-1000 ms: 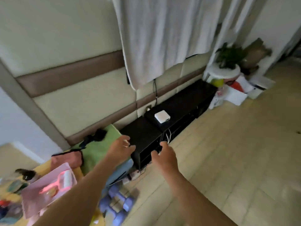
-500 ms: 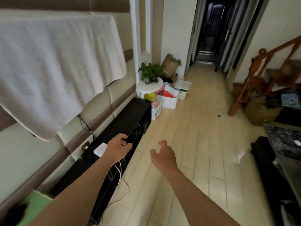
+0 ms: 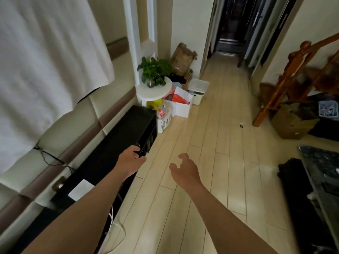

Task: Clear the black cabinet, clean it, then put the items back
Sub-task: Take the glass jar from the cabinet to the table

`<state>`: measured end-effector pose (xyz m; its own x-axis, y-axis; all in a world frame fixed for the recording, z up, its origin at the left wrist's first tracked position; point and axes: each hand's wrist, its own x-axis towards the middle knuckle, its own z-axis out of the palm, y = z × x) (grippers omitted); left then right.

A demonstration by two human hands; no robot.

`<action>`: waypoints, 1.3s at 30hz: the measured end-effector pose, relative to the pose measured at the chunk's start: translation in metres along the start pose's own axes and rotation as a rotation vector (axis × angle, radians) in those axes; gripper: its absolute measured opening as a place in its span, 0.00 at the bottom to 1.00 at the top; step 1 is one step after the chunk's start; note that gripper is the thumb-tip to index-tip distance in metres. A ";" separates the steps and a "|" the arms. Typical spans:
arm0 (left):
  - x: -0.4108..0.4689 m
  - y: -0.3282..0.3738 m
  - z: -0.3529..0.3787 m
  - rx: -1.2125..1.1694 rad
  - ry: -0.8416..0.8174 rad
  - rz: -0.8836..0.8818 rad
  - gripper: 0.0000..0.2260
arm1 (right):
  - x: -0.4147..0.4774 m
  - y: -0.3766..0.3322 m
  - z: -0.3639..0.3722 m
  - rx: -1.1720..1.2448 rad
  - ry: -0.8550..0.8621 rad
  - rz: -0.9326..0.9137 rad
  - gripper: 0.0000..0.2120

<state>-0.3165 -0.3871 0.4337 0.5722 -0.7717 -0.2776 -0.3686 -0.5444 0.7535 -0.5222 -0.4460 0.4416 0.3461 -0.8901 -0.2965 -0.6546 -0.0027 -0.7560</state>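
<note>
Black cabinet (image 3: 126, 129) beside plant stand (image 3: 146, 92)

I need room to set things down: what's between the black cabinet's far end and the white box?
Head view: a white basket holding a plastic bag stands between the black cabinet and the white box.

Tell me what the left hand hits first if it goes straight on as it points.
Probably the cabinet: the left hand points at its front top edge and seems right by it, though depth is unclear.

potted plant (image 3: 155, 72), white sheet (image 3: 45, 52) — wooden banister (image 3: 293, 74)
</note>
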 end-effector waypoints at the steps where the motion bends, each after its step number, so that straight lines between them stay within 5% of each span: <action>1: 0.015 0.012 0.004 0.010 0.004 0.001 0.22 | 0.018 0.000 -0.008 0.005 -0.002 -0.004 0.25; 18: 0.245 0.103 0.065 -0.105 0.207 -0.266 0.16 | 0.359 -0.062 -0.060 -0.066 -0.329 -0.091 0.24; 30: 0.378 0.020 0.037 -0.258 0.283 -0.508 0.13 | 0.519 -0.097 0.058 -0.204 -0.568 -0.099 0.21; 39: 0.522 -0.163 0.215 -0.210 0.271 -0.633 0.14 | 0.670 0.040 0.284 -0.243 -0.671 -0.137 0.20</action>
<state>-0.1152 -0.7719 0.0373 0.8015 -0.2051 -0.5618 0.2273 -0.7644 0.6033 -0.1253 -0.9134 0.0472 0.7225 -0.4031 -0.5618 -0.6796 -0.2644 -0.6843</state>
